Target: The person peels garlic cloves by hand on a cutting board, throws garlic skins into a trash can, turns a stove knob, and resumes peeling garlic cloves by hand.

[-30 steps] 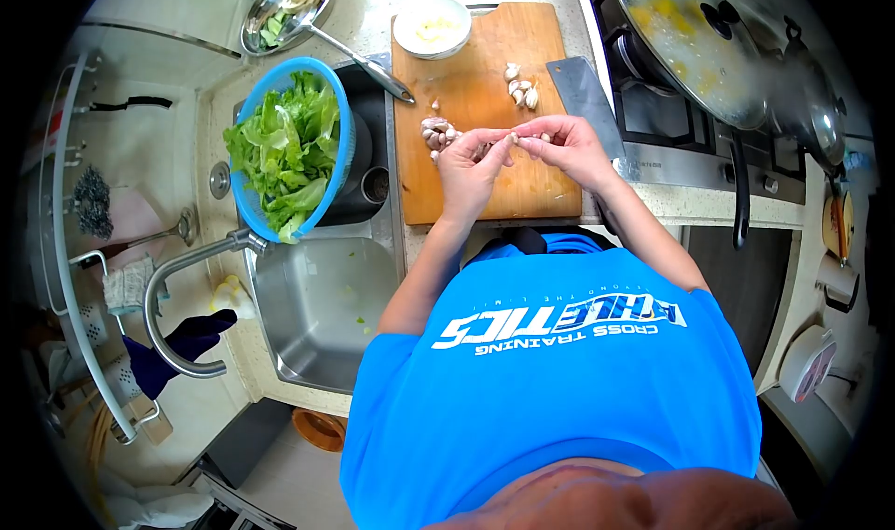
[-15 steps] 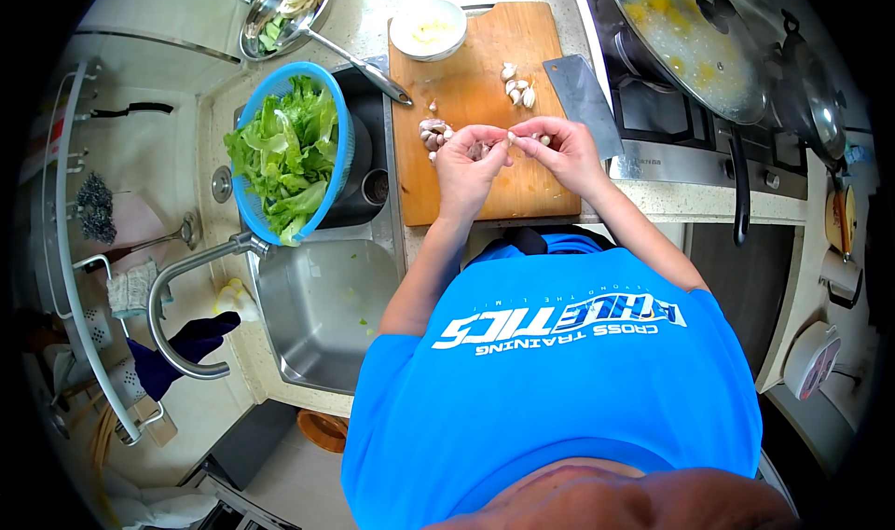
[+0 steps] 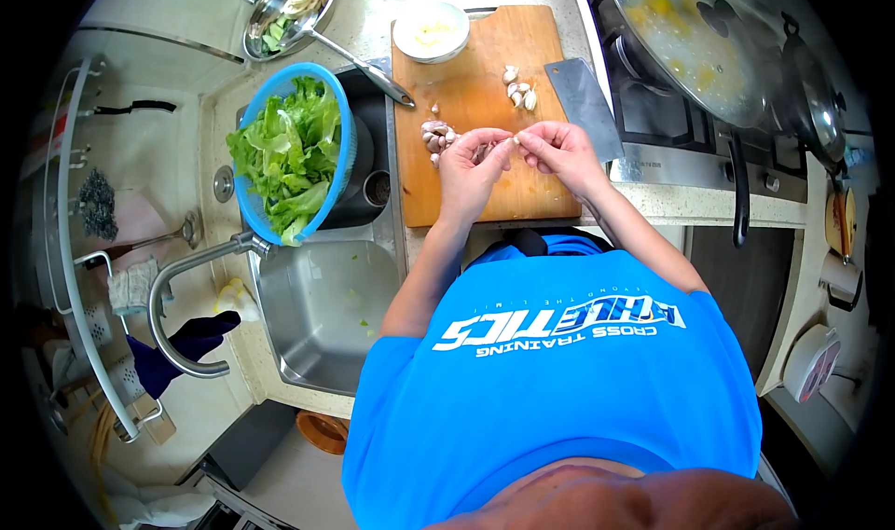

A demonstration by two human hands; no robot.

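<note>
Both hands meet over the near half of a wooden cutting board [image 3: 447, 194]. My left hand [image 3: 474, 168] and my right hand [image 3: 562, 157] pinch a small garlic clove [image 3: 515, 142] between their fingertips. Beside my left hand lies a pile of unpeeled garlic cloves [image 3: 434, 137]. Further back on the board are several whitish garlic cloves [image 3: 520, 89], left of a cleaver [image 3: 585, 106] whose blade rests over the board's right edge. A white bowl [image 3: 431, 32] with pale yellow bits stands at the board's far left corner.
Left of the board, a blue basket [image 3: 348, 148] of lettuce sits over the sink [image 3: 326, 297], near a curved faucet [image 3: 163, 297]. A ladle [image 3: 359, 64] leans from a metal bowl [image 3: 252, 36]. On the right, a lidded pan [image 3: 695, 41] stands on the stove, its handle [image 3: 738, 194] jutting forward.
My right hand has shifted slightly and its fingers have closed in more around the clove. Both hands remain at the same part of the board.
</note>
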